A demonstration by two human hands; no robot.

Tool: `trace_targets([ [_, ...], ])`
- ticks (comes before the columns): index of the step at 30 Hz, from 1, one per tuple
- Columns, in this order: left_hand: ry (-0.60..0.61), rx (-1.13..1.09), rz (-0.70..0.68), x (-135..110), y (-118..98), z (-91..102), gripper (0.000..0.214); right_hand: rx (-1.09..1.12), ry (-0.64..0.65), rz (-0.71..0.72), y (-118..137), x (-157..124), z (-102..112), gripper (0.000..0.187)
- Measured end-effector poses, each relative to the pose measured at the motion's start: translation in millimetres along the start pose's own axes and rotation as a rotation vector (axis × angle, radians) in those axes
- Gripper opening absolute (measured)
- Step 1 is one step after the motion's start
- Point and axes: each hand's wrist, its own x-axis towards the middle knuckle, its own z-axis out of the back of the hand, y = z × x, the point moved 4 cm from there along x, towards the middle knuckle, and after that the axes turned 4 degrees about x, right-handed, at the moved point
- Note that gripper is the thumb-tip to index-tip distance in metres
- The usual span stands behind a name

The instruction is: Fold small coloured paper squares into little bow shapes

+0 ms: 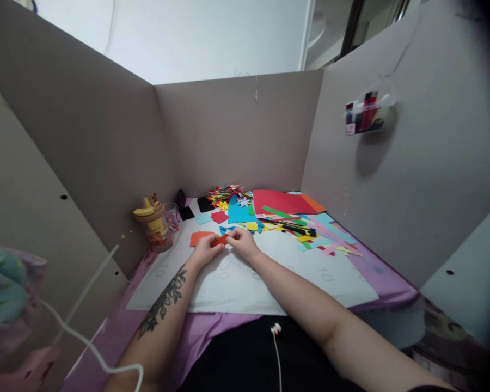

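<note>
Between my two hands is a small piece of orange-red paper (219,240), which looks folded. My left hand (205,249) pinches its left end, and my right hand (242,242) grips the right end with thumb and fingers. Just behind my left hand lies a flat orange paper square (200,236). Blue and yellow folded paper pieces (251,226) lie right beyond my fingertips. A red paper square (219,217) rests a little farther back. My fingers cover part of the held paper.
A white sheet (237,288) covers the table. Right of my hands lie a black-and-yellow craft knife (298,227), coloured paper strips (330,234) and a large red sheet (281,202). Folded paper stars (228,193) are piled behind. A yellow-brown cup (155,223) stands left. Grey panels (240,130) enclose the table.
</note>
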Motion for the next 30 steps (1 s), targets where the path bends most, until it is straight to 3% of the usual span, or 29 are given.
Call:
trace_targets([
  [13,-0.015,0.009,0.024,-0.7,-3.7,-0.9,0.020,0.103,-0.023,0.014,-0.3,1.6,-1.1,0.014],
  [30,-0.026,-0.064,0.039,-0.8,-4.5,-1.7,0.021,0.012,-0.017,0.050,2.8,0.5,-0.7,0.011],
])
